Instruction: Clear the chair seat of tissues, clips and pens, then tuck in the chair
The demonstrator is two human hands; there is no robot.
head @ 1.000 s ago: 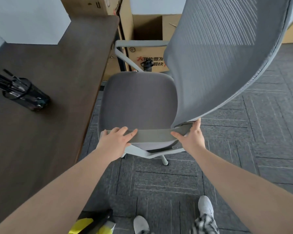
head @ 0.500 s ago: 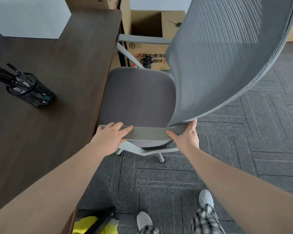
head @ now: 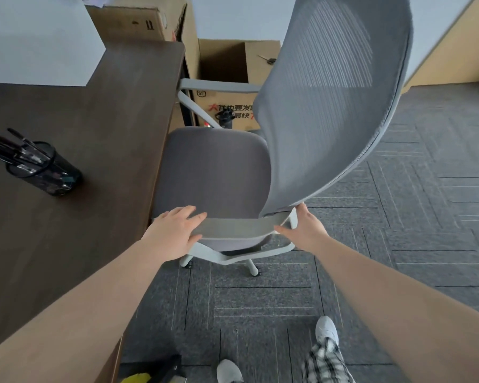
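Note:
The grey office chair stands beside the dark wooden desk (head: 80,230). Its seat (head: 213,172) is bare, and the seat's left edge meets the desk's edge. The mesh backrest (head: 329,106) rises on the right. My left hand (head: 172,233) grips the front end of the near armrest (head: 235,226), fingers on top and thumb underneath. My right hand (head: 304,230) holds the armrest's rear end where it joins the backrest. A black pen holder (head: 44,170) full of pens stands on the desk.
Cardboard boxes (head: 227,64) stand behind the chair, close to its far armrest (head: 219,85). A white block (head: 39,37) sits at the desk's far end. Grey carpet tiles (head: 412,217) stretch to the right. My feet (head: 327,331) are at the bottom, next to a black and yellow item (head: 138,378).
The chair has slid left towards the desk, so the seat's edge now meets the desk's edge. Both hands have stayed on the near armrest.

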